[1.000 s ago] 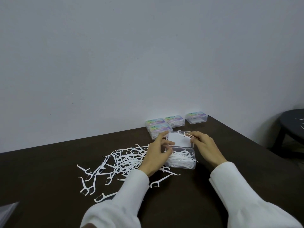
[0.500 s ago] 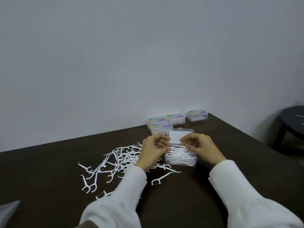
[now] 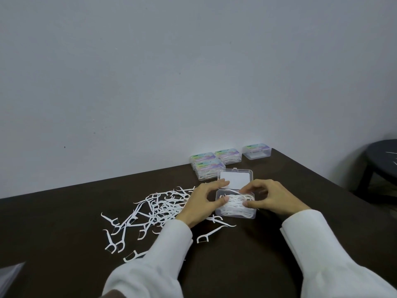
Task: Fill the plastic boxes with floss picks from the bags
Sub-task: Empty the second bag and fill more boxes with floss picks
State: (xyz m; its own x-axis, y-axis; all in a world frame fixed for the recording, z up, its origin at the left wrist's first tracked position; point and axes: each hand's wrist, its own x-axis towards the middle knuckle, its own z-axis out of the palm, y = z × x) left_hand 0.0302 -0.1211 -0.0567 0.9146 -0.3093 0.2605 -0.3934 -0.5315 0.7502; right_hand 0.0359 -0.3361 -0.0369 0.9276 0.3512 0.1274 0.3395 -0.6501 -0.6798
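Dark table (image 3: 279, 254), wall behind, stool (image 3: 382, 155) off to the right, cut by frame edge.

Four shut boxes (image 3: 217, 164) at the back, beyond the fingers; three look filled w/ picks, the right-most hard to judge, label blurred.

Loose picks (image 3: 154, 209) spread just outside the left hand (image 3: 200, 204), a few strays near both wrists.

Open box (image 3: 236, 204) directly between the two hands, lid (image 3: 235, 178) flipped back flat, just past the fingertips. Heaped w/ picks inside, close to the rim.

Left hand: thumb curled over box's near-left corner, index stretched toward the lid hinge, steadying rather than pinching, by the look of it. Right hand (image 3: 272, 197): fingers curled over the box's right side, thumb tip on the pile, apparently pressing or tucking picks down; whether any single pick is pinched, can't tell.

Step in hand, prob.: settling picks level in the fifth box. Next move prob. calls for flattening any pick poking above the rim, then swinging the lid over and snapping the catch; more picks from the pile if room remains.

Hidden/unclear: box's right wall under right fingers; picks under left palm; pale sheet (image 3: 9, 276) at bottom-left corner cut off, maybe a bag, not sure.
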